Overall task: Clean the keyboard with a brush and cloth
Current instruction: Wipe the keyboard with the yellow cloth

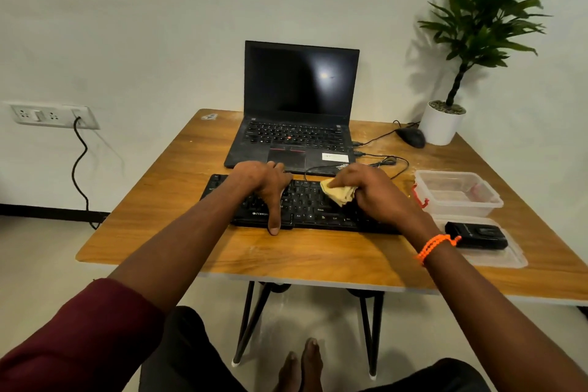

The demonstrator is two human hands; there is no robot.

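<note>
In the head view, the black keyboard [302, 204] is seen lying across the middle of the wooden table [165, 226], with a bare strip of tabletop left between its near side and the table's near edge. The left part of the keyboard is gripped by the left hand [264, 183], fingers hooked over the far side and thumb pressed down at the near side. A crumpled yellow cloth [338, 195] is bunched in the curled fingers of the right hand [369, 189] and pressed onto the keys right of the keyboard's centre. Left of the keyboard, open tabletop is seen up to the table's left edge. Just behind the keyboard, an open laptop [296, 124] is set, its cables [386, 161] looped beside the keyboard's far right corner. Right of the keyboard, a clear plastic container [458, 192] is placed, and nearer, a black device [475, 234] on a clear lid [496, 259]. A mouse [412, 137] and a potted plant [445, 122] are found beyond, at the far right corner.
</note>
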